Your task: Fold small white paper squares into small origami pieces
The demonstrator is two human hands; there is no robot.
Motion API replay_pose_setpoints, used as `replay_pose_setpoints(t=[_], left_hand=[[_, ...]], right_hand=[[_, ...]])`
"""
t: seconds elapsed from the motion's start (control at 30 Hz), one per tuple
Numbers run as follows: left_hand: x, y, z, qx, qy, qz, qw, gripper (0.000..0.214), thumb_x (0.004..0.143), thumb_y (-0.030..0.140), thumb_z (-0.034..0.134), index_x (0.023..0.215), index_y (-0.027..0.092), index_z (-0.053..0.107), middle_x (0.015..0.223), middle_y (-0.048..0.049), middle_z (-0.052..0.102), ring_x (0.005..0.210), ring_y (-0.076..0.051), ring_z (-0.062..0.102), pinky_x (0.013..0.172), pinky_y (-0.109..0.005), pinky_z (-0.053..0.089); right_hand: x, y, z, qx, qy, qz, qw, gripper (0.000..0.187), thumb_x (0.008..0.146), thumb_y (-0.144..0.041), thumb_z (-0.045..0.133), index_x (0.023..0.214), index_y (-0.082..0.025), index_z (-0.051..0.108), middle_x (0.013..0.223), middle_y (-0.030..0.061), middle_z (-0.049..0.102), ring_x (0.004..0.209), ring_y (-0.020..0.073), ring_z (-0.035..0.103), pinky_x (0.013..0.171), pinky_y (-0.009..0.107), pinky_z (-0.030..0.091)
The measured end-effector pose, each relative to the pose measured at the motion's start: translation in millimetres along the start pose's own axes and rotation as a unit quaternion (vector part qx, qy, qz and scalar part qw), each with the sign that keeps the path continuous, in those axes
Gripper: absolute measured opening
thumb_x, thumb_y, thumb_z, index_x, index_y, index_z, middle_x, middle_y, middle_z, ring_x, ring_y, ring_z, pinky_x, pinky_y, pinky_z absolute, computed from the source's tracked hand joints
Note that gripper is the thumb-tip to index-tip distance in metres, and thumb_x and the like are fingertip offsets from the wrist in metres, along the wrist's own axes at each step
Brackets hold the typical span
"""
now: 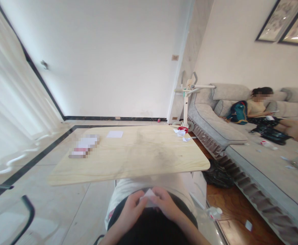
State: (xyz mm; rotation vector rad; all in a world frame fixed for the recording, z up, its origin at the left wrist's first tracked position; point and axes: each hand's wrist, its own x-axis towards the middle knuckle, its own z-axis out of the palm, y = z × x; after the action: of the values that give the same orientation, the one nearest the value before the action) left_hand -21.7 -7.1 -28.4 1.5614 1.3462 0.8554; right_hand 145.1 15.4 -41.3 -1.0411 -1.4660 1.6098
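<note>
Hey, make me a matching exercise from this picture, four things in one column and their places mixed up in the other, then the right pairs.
Things:
1. pointed white paper
2. flat white sheet
3. backpack
4. framed pictures

Places:
A. on the sofa, beside a seated person
B. on the wall, above the sofa
C. held between left hand and right hand
D. on the table, toward its far edge

Pairs: 1-C, 2-D, 3-A, 4-B

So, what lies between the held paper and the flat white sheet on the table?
In the head view: dark cloth, pale cloth, then the near part of the wooden tabletop.
</note>
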Motion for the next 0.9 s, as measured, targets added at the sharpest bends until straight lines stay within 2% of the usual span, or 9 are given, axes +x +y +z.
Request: replay_pose_setpoints(t=[0.2,0.33,0.6,0.67,0.8,0.9], left_hand=[[-0.7,-1.2,-0.4,-0.002,0.001,0.002,1.0,0.031,0.088,0.037,0.049,0.067,0.016,0.058,0.066,-0.0004,0.057,0.065,-0.015,0.05,0.06,-0.024,0.037],[-0.5,-5.5,0.9,0.003,-0.004,0.006,1.0,0.034,0.088,0.04,0.048,0.066,0.016,0.057,0.066,-0.0011,0.057,0.066,-0.015,0.051,0.06,-0.024,0.037],[-0.6,-7.1,1.8,-0.026,-0.025,-0.016,0.999,0.037,0.089,0.042,0.045,0.062,0.017,0.05,0.06,0.0011,0.048,0.059,-0.013,0.046,0.055,-0.023,0.034],[0.1,-7.9,2.3,-0.032,-0.024,-0.02,0.999,0.037,0.089,0.042,0.044,0.062,0.017,0.049,0.059,0.0015,0.047,0.058,-0.013,0.045,0.054,-0.023,0.033],[1.5,-7.1,2.8,-0.05,0.007,-0.021,0.998,0.038,0.088,0.045,0.045,0.063,0.017,0.051,0.057,0.0017,0.046,0.057,-0.013,0.044,0.054,-0.024,0.033],[1.5,-4.2,2.4,-0.076,0.03,-0.033,0.996,0.041,0.084,0.05,0.048,0.06,0.018,0.048,0.054,0.0026,0.043,0.054,-0.012,0.04,0.051,-0.024,0.031]], right_hand=[[-1.3,-6.9,-0.2,-0.046,-0.005,-0.018,0.999,0.017,0.075,-0.028,0.062,0.066,-0.015,0.056,0.061,-0.0026,0.049,0.055,0.0098,0.044,0.05,0.022,0.033],[-2.3,-6.9,-1.2,-0.034,-0.042,-0.017,0.998,0.017,0.076,-0.027,0.06,0.066,-0.014,0.058,0.059,-0.0026,0.05,0.054,0.0095,0.043,0.051,0.022,0.033],[-3.3,1.7,-2.6,-0.044,-0.033,-0.017,0.998,0.013,0.074,-0.02,0.058,0.063,-0.014,0.056,0.056,-0.0032,0.051,0.052,0.0091,0.045,0.05,0.021,0.034],[-3.0,1.8,-2.1,-0.04,-0.028,-0.017,0.999,0.014,0.076,-0.022,0.058,0.064,-0.014,0.057,0.056,-0.003,0.051,0.052,0.0091,0.045,0.05,0.02,0.034],[-0.9,4.4,-2.6,-0.015,-0.014,-0.022,1.0,0.027,0.08,-0.039,0.059,0.07,-0.014,0.061,0.054,-0.0027,0.052,0.047,0.009,0.045,0.047,0.021,0.034],[0.5,6.8,-3.9,-0.013,-0.006,-0.022,1.0,0.039,0.08,-0.05,0.058,0.063,-0.015,0.058,0.048,-0.0033,0.049,0.043,0.009,0.043,0.045,0.022,0.033]])
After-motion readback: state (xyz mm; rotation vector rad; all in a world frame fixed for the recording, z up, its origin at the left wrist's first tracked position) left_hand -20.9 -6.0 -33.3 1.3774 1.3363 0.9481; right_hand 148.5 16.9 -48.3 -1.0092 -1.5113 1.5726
